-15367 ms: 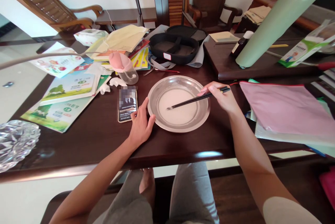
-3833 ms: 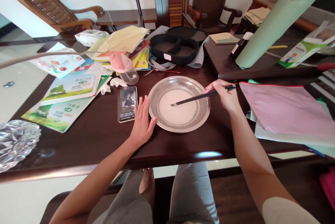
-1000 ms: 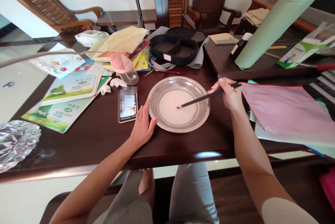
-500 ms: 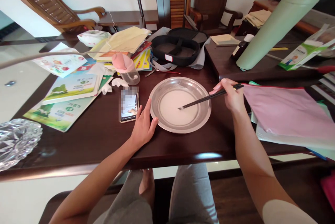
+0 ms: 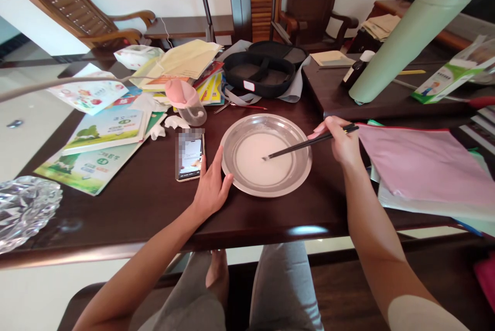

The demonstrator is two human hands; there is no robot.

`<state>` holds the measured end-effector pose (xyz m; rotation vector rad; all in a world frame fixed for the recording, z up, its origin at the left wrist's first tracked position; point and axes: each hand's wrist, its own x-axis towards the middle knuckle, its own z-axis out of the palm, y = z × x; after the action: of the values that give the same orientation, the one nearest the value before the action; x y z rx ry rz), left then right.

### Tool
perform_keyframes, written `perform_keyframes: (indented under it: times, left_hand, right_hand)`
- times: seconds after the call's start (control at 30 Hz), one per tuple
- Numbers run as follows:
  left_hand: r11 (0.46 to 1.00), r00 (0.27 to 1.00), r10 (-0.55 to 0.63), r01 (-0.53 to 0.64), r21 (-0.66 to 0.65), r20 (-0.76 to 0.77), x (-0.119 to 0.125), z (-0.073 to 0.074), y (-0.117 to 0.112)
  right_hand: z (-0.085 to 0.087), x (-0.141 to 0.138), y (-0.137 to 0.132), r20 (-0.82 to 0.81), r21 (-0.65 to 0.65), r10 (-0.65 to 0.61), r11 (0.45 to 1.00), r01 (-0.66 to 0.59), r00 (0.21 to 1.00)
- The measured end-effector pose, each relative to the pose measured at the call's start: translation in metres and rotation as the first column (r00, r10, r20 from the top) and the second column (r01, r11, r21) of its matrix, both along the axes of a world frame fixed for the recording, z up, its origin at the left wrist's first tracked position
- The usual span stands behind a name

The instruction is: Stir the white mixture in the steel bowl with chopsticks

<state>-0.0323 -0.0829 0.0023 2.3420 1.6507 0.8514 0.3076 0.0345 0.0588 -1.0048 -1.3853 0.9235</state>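
A round, shallow metal dish (image 5: 297, 176) on the dark table holds a whitish, milky liquid (image 5: 261, 168). My left hand (image 5: 211, 186) lies open against the dish's left rim, index finger and thumb touching it and the fingers apart. In my right hand (image 5: 340, 140) is a pair of black chopsticks (image 5: 301, 145), slanting down to the left over the dish. Their tips meet the liquid near its middle, where a small pale bit shows. Just left of my left hand lies a phone (image 5: 190, 158) with its screen lit and partly pixelated.
Behind the dish are a pink-lidded bottle (image 5: 185, 99) and an open black case (image 5: 259, 73). Booklets (image 5: 104, 130) and a glass bowl (image 5: 27, 212) lie left. On the right are a tall green flask (image 5: 410, 47) and a pink folder (image 5: 429, 166).
The chopstick tips have shifted very slightly left in the liquid. My left fingers have moved a little, and the picture on the phone has changed.
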Motion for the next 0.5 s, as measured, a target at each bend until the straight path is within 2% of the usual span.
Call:
perform_keyframes:
  times: [0.13,0.2,0.27,0.4,0.5]
  left_hand:
    - [1.0,1.0,-0.007,0.007,-0.01,0.011,0.0,0.0,-0.001]
    - [1.0,1.0,0.001,-0.001,-0.016,0.012,0.0,0.001,-0.001]
    - [1.0,1.0,0.007,-0.007,-0.024,0.005,0.001,0.001,-0.001]
    - [1.0,1.0,-0.003,0.003,-0.019,-0.004,0.001,0.001,-0.001]
    - [1.0,1.0,-0.008,0.008,-0.022,0.004,0.0,0.0,-0.001]
  right_hand:
    - [0.004,-0.01,-0.007,0.082,-0.031,0.169,0.985,-0.167,0.982]
    - [0.007,-0.014,-0.009,0.127,-0.033,0.208,0.978,-0.206,0.97]
    - [0.007,-0.013,-0.008,0.128,-0.014,0.185,0.983,-0.185,0.974]
    - [0.002,-0.001,-0.001,0.013,0.019,0.035,0.999,-0.036,0.999]
    - [-0.001,0.002,0.001,-0.017,0.001,0.04,0.999,-0.04,0.999]
